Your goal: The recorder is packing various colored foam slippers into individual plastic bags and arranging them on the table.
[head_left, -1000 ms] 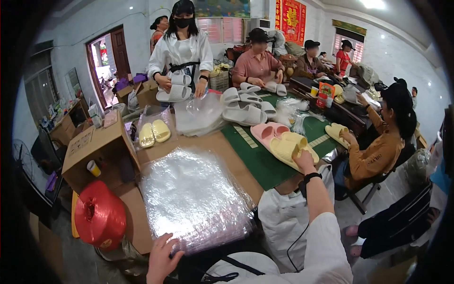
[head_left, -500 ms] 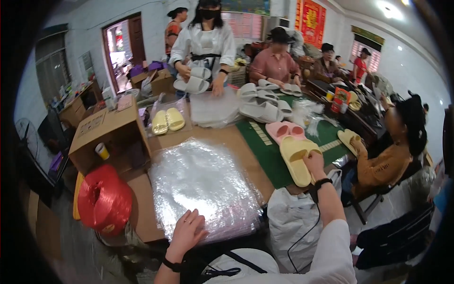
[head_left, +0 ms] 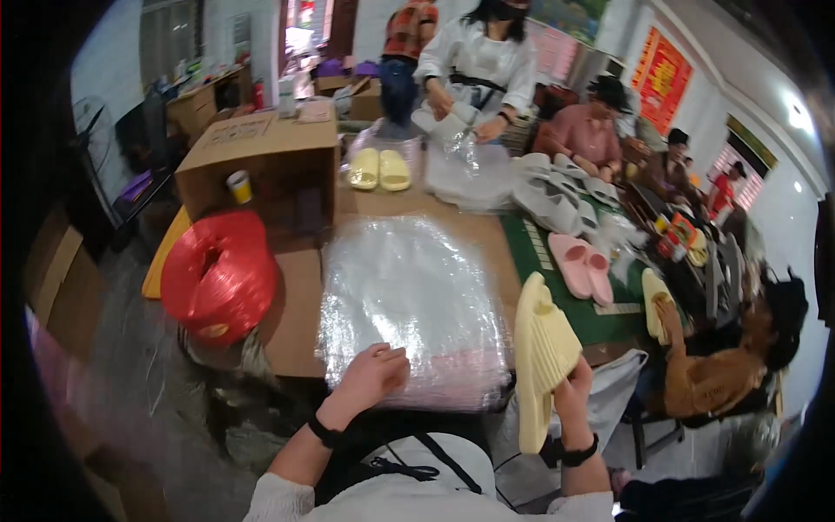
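Note:
My right hand (head_left: pixel 574 389) grips what looks like a pair of pale yellow slide slippers (head_left: pixel 548 339), held upright on edge over the table's near right side. Ribbed texture shows on the strap facing me; the second slipper is mostly hidden. My left hand (head_left: pixel 376 376) rests with loosely bent fingers on the near part of a stack of clear plastic bags (head_left: pixel 409 287). Nothing shows in that hand. Pink slippers (head_left: pixel 581 265) lie on the green mat (head_left: pixel 531 261) beyond the yellow ones.
Left of the bags stand a roll of red plastic twine (head_left: pixel 217 274) and an open cardboard box (head_left: pixel 261 143). Bagged yellow slippers (head_left: pixel 379 170) and grey slippers (head_left: pixel 557 196) lie farther back. Co-workers handle slippers across the table and at the right. A white sack (head_left: pixel 609 383) hangs by the near edge.
My right hand has lifted the yellow slippers off the mat and brought them nearer, turning them on edge. My left hand stays at the bags. The view has swung right.

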Available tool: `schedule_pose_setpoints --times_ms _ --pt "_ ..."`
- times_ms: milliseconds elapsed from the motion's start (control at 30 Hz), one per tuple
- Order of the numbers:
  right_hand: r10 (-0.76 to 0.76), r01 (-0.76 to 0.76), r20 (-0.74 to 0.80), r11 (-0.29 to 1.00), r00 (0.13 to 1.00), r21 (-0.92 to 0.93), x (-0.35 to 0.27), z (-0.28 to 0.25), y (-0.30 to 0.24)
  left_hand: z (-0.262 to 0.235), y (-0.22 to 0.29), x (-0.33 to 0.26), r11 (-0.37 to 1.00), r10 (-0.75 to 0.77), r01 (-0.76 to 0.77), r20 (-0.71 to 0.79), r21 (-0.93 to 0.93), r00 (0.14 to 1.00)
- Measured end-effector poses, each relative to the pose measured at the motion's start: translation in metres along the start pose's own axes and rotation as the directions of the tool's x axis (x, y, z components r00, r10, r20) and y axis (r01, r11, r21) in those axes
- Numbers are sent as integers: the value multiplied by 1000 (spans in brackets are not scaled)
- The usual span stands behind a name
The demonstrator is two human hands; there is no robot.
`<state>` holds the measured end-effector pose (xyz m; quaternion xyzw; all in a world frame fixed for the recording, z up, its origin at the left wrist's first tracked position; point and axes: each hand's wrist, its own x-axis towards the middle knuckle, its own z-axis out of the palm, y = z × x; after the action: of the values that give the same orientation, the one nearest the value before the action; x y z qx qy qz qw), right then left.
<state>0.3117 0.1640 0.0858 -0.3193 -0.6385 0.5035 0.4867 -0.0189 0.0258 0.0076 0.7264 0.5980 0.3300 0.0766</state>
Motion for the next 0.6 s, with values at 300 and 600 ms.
schedule_pose_setpoints --times_ms 300,600 --pt "-16 17 -18 999 1000 40 -43 -10 34 -17 -5 -7 992 -84 89 -55 87 995" --pt "67 -64 -89 997 994 40 -43 -11 46 4 18 7 993 -119 119 -12 24 993"
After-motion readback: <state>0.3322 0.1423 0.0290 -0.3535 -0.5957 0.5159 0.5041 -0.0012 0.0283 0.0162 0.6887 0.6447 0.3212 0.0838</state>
